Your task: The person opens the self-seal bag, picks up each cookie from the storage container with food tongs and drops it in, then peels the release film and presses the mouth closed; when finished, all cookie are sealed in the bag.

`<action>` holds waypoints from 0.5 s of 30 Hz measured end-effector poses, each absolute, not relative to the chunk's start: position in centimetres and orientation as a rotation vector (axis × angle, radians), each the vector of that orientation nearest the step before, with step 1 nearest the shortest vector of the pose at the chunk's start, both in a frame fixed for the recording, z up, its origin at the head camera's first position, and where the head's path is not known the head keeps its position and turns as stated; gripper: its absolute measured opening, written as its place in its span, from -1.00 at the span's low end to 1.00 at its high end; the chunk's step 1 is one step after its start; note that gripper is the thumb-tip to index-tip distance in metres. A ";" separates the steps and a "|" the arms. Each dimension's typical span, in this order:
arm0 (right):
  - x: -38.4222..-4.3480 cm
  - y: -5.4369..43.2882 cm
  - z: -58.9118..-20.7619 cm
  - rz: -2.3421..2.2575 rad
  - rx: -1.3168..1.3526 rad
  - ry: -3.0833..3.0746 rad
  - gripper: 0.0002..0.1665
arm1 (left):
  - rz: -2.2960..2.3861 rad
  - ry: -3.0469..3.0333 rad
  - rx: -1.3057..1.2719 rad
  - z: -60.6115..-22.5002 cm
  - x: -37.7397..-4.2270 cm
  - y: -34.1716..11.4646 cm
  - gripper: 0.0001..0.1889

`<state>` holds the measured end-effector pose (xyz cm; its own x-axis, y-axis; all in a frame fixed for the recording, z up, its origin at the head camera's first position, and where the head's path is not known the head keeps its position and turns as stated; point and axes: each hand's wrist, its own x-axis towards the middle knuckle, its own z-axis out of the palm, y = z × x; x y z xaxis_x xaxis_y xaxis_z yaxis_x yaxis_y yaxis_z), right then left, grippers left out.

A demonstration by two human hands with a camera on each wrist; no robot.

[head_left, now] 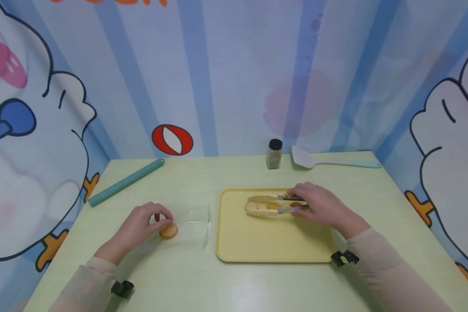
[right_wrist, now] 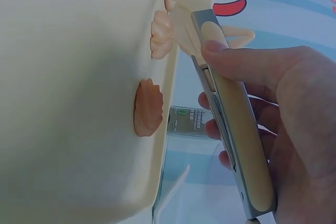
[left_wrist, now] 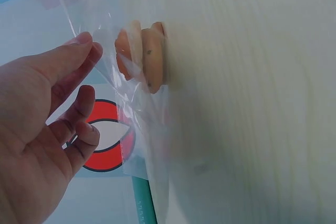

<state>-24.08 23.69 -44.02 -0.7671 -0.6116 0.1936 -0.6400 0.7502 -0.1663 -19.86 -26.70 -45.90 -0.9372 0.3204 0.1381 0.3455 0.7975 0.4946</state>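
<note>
L hand (head_left: 144, 223), left of ctr in frame, pinches a clear plastic bag (head_left: 195, 223) btwn thumb & index finger; stacked cookies (left_wrist: 151, 59) sit inside, near its fingertips. R hand (head_left: 320, 204), right of ctr, grips metal-edged tongs (head_left: 264, 212) over the upper part of the yellow tray (head_left: 257, 245). Round cookie (head_left: 251, 206) lies btwn the tong tips, upper L of tray; can't tell if they touch it. Scalloped cookie (head_left: 273, 206) & darker brown cookie (right_wrist: 149, 107) lie to its R, same row. Tabletop (head_left: 187, 277) also has a green rolling pin (head_left: 126, 183) mid-L, plus black-capped seasoning bottle (head_left: 274, 157) & spatula (head_left: 303, 157) upper R.
</note>
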 end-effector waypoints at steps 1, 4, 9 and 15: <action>-24.0 23.6 -44.1 0.346 1.016 -2.812 -0.46 | -0.823 -2.932 -0.545 -45.9 -19.9 -26.7 -0.85; -23.8 23.3 -44.1 0.387 1.032 -2.796 -0.49 | -0.831 -2.929 -0.547 -46.0 -19.8 -26.7 -0.85; -23.3 22.4 -44.0 0.431 1.058 -2.769 -0.50 | -0.841 -2.925 -0.548 -46.1 -19.7 -26.8 -0.84; -22.9 20.7 -43.6 0.443 1.131 -2.687 -0.49 | -0.843 -2.907 -0.563 -46.2 -19.7 -26.9 -0.85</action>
<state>-22.90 20.66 -43.59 -0.6899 -0.6639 0.2885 -0.7214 0.6638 -0.1976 -19.69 -26.92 -46.18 -0.9312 0.3279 0.1595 0.3623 0.7834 0.5050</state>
